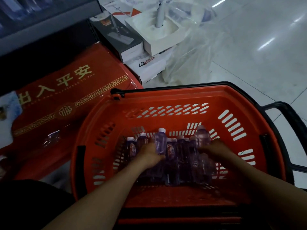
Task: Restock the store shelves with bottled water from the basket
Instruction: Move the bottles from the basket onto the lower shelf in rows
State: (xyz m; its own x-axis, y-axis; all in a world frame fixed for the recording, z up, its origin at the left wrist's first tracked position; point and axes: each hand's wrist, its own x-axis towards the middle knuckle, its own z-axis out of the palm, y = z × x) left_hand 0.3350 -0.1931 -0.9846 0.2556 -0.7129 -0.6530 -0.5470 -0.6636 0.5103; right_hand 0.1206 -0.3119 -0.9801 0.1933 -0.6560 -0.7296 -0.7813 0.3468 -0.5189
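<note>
**Restock barely begun: both hands down in the basket**

- Red shopping basket [166, 98] stands on the tiled floor [257, 55], near centre, black handle [285, 113] out to the right.
- Load of water bottles [182, 156] lies side by side on the basket bottom, white caps pointing far. Roughly eight or more; exact count unclear, since arms and blur cover some.
- Left hand [150, 155]: fingers curled round the lower body of one bottle [160, 141], which is tipped up, cap clear of its neighbours.
- Right hand [216, 149]: lying against the lower part of a second bottle [201, 136], also tipped up at the right of the row. Motion blur hides the fingers; cannot tell whether they have closed on it.
- Shelf [49, 22] at far left, dark, its contents too blurred to name. No bottle in transit towards it.
- Red doormat pack [66, 97] lies left of the basket; mop boxes [119, 35] stand beyond.

Judgement: early stage. The bottles in view are all in the basket; this is a pick-up, one bottle per hand at best. Left to do: lift out, carry to the shelf, stand upright, then repeat for the whole load.
</note>
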